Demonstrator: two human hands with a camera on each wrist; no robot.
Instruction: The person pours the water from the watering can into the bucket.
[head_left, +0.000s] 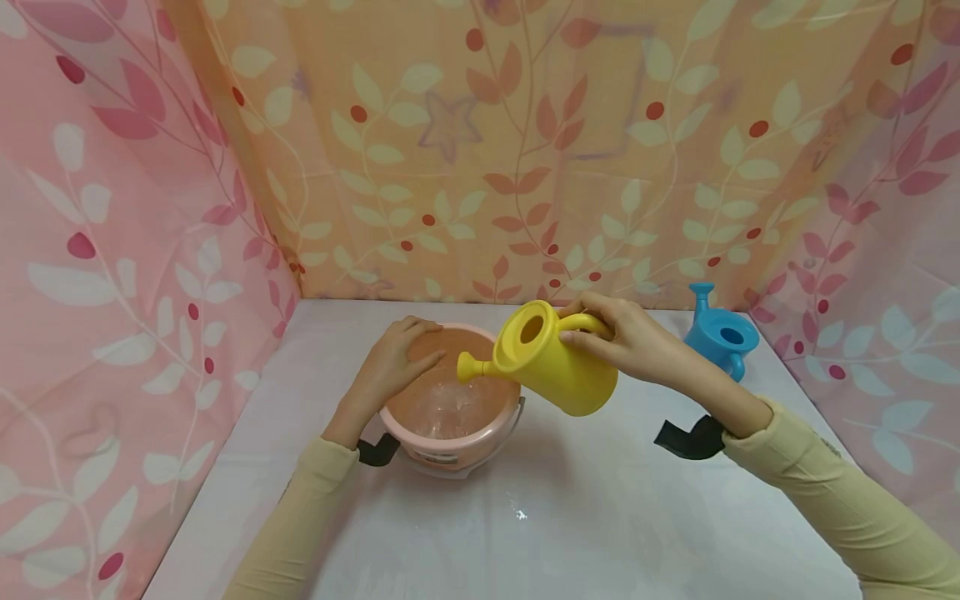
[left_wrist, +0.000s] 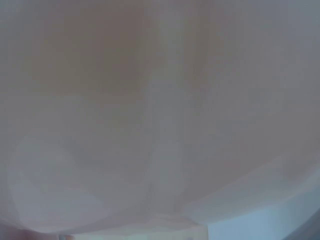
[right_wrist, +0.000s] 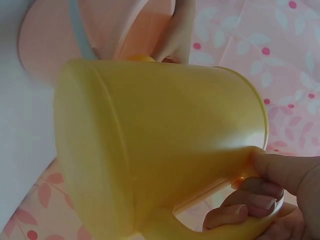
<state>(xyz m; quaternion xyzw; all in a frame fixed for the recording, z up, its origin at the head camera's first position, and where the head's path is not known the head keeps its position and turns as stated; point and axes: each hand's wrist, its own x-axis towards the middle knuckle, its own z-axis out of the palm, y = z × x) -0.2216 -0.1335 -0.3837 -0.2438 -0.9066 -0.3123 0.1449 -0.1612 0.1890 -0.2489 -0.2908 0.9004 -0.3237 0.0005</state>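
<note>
A yellow watering can (head_left: 573, 375) is tilted to the left, its spout over a pink bucket (head_left: 450, 446). My right hand (head_left: 626, 337) grips the can by its handle; in the right wrist view the fingers (right_wrist: 227, 216) curl round that handle. On the bucket's left rim rests my left hand (head_left: 390, 362), with its fingers over the edge and its thumb toward the inside. Some clear water seems to lie in the bottom of the bucket. The left wrist view is filled by a blurred pale surface, too close to make out.
A blue watering can (head_left: 720, 337) stands at the back right of the white table (head_left: 600, 517). A small wet patch (head_left: 519, 510) glints in front of the bucket. Leaf-patterned cloth (head_left: 480, 150) hangs behind and on both sides.
</note>
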